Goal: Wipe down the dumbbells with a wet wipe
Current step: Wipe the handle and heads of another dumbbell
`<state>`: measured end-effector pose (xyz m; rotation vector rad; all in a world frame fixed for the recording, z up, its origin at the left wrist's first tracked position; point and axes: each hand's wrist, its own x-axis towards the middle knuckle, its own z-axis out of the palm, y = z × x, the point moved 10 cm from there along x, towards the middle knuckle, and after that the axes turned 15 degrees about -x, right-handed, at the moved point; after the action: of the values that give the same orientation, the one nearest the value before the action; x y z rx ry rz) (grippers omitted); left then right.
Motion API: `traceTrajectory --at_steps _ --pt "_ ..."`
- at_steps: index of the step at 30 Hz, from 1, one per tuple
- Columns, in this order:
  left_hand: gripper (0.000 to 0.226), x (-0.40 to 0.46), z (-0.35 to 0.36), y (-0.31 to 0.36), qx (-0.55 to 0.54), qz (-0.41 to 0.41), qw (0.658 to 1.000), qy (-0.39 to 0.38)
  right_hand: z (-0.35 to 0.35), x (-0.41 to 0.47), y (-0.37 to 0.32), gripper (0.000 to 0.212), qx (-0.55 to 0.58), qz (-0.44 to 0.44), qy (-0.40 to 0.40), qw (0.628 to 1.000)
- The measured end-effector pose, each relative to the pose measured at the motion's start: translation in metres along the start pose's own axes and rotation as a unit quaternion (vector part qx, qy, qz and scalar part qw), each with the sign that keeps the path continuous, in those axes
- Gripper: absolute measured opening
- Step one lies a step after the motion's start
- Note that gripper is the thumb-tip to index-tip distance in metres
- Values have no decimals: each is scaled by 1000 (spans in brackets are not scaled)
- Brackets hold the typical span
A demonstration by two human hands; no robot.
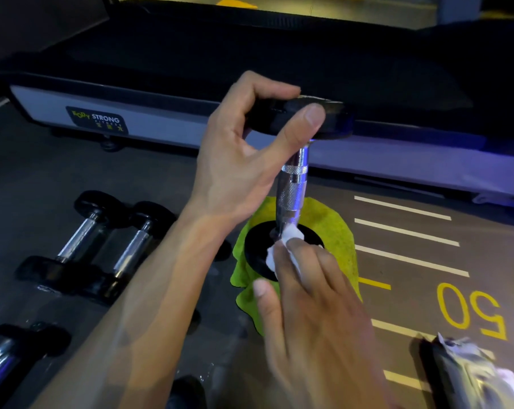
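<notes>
A dumbbell (pixel 294 184) with a chrome knurled handle and black end plates stands upright on a lime-green cloth (pixel 332 222). My left hand (pixel 250 152) grips its top black plate between thumb and fingers. My right hand (pixel 312 305) holds a white wet wipe (pixel 282 246) and presses it against the lower plate where the handle meets it. Two more dumbbells (pixel 99 243) lie side by side on the floor at the left. Part of another dumbbell (pixel 10 352) shows at the bottom left corner.
A treadmill base (pixel 149 113) with a Body Strong label runs across the back. The grey floor carries white lines and a yellow "50" marking (pixel 468 311) at the right. A wet-wipe packet (pixel 471 376) lies at the bottom right.
</notes>
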<state>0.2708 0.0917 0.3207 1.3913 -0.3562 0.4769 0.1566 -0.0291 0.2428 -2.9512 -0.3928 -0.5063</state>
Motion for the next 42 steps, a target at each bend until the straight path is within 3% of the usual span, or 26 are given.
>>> traceTrajectory --at_steps 7,11,15,20,22,26,28,30,32,35,39,42 --pt "23 0 3 4 8 7 1000 -8 23 34 -36 62 -95 -12 -57 994" --pt "20 -1 -1 3 -5 9 1000 -11 32 42 -40 59 -75 -40 -93 992" --pt "20 -2 -9 3 -21 6 1000 5 17 12 -23 42 29 -113 -23 993" --pt "21 -6 -6 6 -36 8 999 -7 5 2 24 22 151 -98 74 981" --pt "22 -7 -3 7 -34 8 999 -10 1 8 43 19 198 -42 65 977" --pt "21 -6 -2 8 -27 9 1000 -11 8 22 123 20 298 209 40 930" --pt "21 -5 -1 7 -23 8 1000 -9 7 35 141 19 311 239 40 919" --pt "21 -5 -1 6 -22 5 1000 -8 14 52 132 23 347 224 2 911" --pt "21 -5 -1 5 -17 5 1000 -10 34 64 109 21 382 190 -92 899" --pt "21 -5 0 6 -14 7 1000 -15 55 68 83 22 334 130 -223 907" --pt "21 -5 0 6 -22 5 1000 -7 52 86 92 28 380 160 -189 891" --pt "21 -4 0 6 -18 5 1000 -8 69 95 82 46 391 147 -221 881"
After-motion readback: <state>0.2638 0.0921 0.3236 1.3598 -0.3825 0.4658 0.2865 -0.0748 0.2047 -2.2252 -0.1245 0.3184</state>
